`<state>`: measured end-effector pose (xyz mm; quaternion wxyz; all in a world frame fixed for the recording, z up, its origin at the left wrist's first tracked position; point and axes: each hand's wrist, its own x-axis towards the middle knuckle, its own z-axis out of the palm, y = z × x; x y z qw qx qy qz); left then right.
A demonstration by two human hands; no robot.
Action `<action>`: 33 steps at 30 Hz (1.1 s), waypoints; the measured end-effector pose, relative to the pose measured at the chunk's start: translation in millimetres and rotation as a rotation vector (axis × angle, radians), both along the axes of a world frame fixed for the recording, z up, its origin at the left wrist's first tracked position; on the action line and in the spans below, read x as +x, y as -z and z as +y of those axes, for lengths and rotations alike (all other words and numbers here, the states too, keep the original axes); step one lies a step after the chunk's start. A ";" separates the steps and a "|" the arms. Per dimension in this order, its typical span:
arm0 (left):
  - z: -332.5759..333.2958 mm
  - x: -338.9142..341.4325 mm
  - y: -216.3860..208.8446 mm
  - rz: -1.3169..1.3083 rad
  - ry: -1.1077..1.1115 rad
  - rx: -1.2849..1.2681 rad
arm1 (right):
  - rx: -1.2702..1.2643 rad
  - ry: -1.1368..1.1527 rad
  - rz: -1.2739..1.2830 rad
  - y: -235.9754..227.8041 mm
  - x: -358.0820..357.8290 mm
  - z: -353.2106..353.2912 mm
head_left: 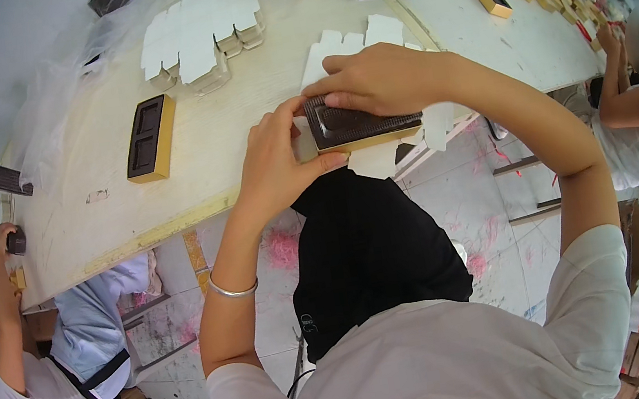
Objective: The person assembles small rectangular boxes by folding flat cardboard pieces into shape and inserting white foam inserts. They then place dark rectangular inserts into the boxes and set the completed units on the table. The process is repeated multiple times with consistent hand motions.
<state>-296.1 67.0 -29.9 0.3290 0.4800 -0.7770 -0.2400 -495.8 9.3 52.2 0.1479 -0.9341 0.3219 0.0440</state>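
Left hand [275, 152] is gripping the left end of a gold-sided box [377, 140], just above center frame; right hand [392, 77] is resting its thumb on the box's dark plastic tray [357, 118], its grip unclear; this step is apparently seating the tray, the next move seemingly calling for even pressure; a similar box [148, 142] is lying left of center.

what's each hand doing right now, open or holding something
Left hand: closed on the gold box, gripping its left end.
Right hand: on the dark tray atop it; grip cannot be told.
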 end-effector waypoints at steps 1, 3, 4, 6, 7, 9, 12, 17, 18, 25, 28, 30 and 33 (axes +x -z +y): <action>-0.8 -1.1 0.4 0.042 0.007 0.012 | 0.076 0.008 -0.152 15.2 -6.0 -10.4; -2.7 -2.0 2.2 0.125 0.013 0.039 | 0.190 0.026 -0.285 24.8 -12.2 -16.4; -2.4 -1.4 2.9 0.093 0.011 0.023 | 0.229 0.036 -0.266 18.8 -11.7 -15.3; -1.4 0.1 3.1 0.027 0.009 -0.012 | 0.196 0.015 -0.219 9.2 -11.4 -12.9; -0.4 0.0 1.5 0.035 0.009 -0.012 | 0.125 -0.016 -0.192 5.6 -11.3 -11.0; 1.9 -1.8 -2.2 0.054 0.009 -0.012 | -0.026 -0.065 -0.150 5.9 -9.8 -6.9; 0.1 -1.2 5.8 0.019 0.061 -0.111 | -0.255 -0.123 -0.120 20.8 1.0 1.0; -0.8 1.0 1.9 0.080 0.065 -0.069 | -0.079 -0.014 -0.589 24.3 -12.2 -5.7; -1.0 1.4 0.0 0.026 0.090 -0.098 | -0.045 0.000 -0.601 15.2 -25.4 -9.8; -3.7 -4.4 -2.4 0.076 0.085 -0.060 | 0.622 0.170 -0.805 44.4 -83.1 -7.6; -4.8 -2.2 1.0 0.119 0.078 -0.056 | 0.485 0.199 -0.901 55.2 -81.0 -2.2; -3.2 -0.5 6.9 0.174 0.067 -0.016 | -0.013 -0.013 -0.680 47.8 -82.5 15.7; -5.6 -2.1 7.5 0.221 0.084 0.024 | -0.340 -0.194 -0.497 36.5 -88.5 22.5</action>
